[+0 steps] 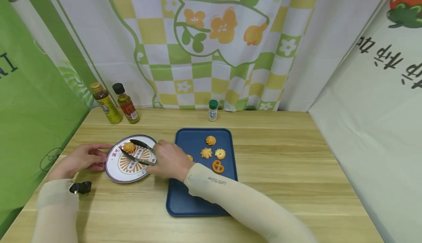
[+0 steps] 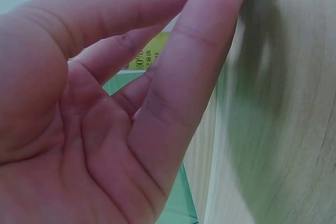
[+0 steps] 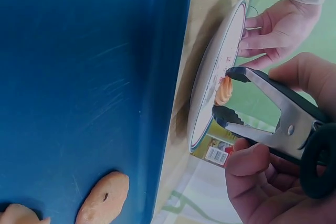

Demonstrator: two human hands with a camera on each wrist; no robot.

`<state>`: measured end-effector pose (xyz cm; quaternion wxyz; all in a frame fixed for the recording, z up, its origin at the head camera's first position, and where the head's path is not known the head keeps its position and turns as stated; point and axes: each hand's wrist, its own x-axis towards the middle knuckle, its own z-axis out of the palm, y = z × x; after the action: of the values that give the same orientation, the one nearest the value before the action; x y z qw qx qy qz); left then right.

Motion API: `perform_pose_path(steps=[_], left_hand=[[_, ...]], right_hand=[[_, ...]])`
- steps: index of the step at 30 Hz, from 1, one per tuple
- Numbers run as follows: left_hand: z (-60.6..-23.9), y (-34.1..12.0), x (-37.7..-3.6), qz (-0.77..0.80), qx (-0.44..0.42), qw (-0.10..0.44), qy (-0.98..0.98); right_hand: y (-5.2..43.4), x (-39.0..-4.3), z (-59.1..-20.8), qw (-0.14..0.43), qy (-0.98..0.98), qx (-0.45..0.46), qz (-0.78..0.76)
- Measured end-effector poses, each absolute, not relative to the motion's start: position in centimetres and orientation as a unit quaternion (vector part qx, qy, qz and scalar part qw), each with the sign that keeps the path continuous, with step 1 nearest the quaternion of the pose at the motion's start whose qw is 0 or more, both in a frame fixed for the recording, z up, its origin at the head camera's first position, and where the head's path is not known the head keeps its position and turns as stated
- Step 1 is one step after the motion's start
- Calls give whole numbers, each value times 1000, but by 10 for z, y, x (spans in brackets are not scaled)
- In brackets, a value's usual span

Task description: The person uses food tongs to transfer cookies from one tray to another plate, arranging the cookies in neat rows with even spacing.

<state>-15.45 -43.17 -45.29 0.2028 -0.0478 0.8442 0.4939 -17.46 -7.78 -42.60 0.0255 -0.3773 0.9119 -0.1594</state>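
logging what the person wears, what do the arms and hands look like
Both arms wear long, snug cream sleeves reaching the wrists. The right sleeve has small dark lettering near the wrist. A small black camera clip sits on the left sleeve at the wrist. The left hand and right hand are bare, no gloves.

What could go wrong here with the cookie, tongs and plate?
The tongs in the right hand look parted around the cookie on the plate, so pulling away could drag or flip it. The left hand only touches the plate's rim with its fingertips, so a nudge from the tongs might slide the plate. The right sleeve lies over the tray near the other cookies and could sweep them.
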Motion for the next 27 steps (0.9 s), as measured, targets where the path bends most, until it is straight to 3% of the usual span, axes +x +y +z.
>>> perform_pose_path(steps=[27], left_hand=[[-455,-433,-154,489,-46,199,848]], right_hand=[[-76,-179,-431,61,923,-332,-183]])
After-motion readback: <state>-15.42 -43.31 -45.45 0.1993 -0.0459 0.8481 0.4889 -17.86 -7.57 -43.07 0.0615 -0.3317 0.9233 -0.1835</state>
